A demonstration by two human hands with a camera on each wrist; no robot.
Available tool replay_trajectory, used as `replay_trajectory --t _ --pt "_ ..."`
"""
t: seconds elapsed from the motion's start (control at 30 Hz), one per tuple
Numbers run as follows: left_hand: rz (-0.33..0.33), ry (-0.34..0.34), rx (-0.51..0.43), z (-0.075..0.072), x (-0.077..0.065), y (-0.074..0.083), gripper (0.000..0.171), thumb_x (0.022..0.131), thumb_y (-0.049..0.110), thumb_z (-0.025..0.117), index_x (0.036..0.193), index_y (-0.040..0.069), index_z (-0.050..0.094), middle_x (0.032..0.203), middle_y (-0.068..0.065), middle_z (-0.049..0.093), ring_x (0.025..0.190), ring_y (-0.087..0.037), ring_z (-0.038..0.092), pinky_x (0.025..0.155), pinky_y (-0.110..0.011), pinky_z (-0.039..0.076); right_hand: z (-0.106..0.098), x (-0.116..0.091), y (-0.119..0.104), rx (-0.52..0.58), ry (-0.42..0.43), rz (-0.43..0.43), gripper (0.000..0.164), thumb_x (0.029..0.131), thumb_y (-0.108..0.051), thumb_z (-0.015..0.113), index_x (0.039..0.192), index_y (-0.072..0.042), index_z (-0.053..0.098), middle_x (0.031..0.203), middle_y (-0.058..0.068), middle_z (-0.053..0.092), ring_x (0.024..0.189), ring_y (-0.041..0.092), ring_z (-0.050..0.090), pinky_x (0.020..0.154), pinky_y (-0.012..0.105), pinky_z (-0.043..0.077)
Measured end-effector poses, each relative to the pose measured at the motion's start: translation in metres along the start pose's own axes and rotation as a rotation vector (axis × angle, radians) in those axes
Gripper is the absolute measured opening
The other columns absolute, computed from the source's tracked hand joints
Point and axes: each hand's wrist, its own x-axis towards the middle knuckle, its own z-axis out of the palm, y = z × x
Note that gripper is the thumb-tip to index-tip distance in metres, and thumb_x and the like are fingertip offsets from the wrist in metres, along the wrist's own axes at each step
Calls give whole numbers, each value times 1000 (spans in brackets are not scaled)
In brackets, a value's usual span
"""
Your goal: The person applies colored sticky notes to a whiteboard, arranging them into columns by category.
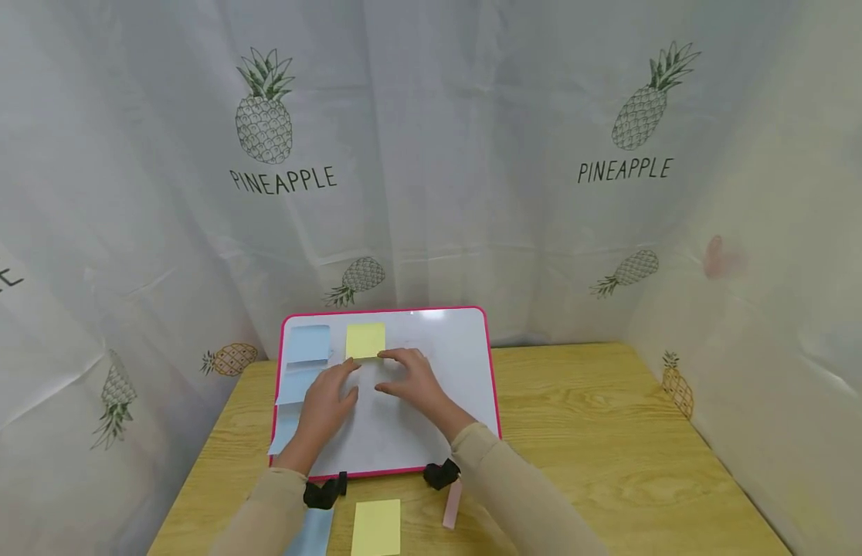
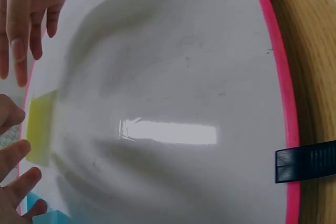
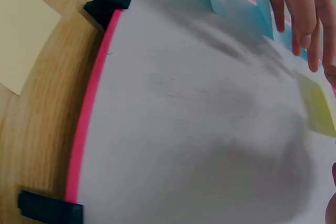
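Observation:
A whiteboard (image 1: 431, 409) with a pink rim leans on the table. Near its top is stuck a yellow sticky note (image 1: 365, 340). My left hand (image 1: 325, 403) is at the note's lower left corner, thumb apart from the fingers. At the lower right corner, my right hand (image 1: 419, 382) reaches in with its index fingertip by the note's edge and its thumb spread below. Neither hand grips anything. Down the board's left side runs a column of blue sticky notes (image 1: 309, 344), their lower edges lifting; my left hand partly covers them.
On the wooden table (image 1: 598, 432), before the board, lie a yellow sticky note pad (image 1: 377, 527), a blue pad (image 1: 313, 533) partly behind my left sleeve, and a pink strip (image 1: 453, 506). Black clips (image 3: 111, 4) hold the board's lower edge. A pineapple-print curtain (image 1: 445, 154) hangs behind.

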Motion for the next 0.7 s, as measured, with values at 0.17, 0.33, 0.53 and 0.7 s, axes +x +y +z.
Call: replay_trajectory --t 0.17,0.33,0.53,0.7 --pt "-4 -15 32 3 -17 3 43 89 14 69 131 9 60 136 -12 56 125 -35 49 99 -55 41 4 -15 5 39 -48 -66 48 79 -20 83 123 -16 67 129 -6 60 121 18 49 100 40 43" --pt "-24 -45 37 7 -35 4 40 89 15 70 128 9 61 130 -10 60 123 -33 52 99 -53 42 11 -31 15 23 -84 -139 43 78 -20 84 118 -13 70 128 -5 62 120 18 50 100 37 42" --pt "-91 -108 -50 11 -58 6 39 91 14 68 128 8 61 129 -10 60 123 -33 52 100 -53 41 16 -53 24 86 -116 -118 37 78 -19 84 112 -13 72 120 -8 64 115 13 54 97 34 45" --pt "-114 -143 -120 13 -77 4 37 91 13 68 128 10 61 128 -9 60 120 -32 54 98 -51 43 21 -73 26 195 -164 -107 36 79 -12 82 112 -12 71 115 -9 65 108 13 58 93 32 47"
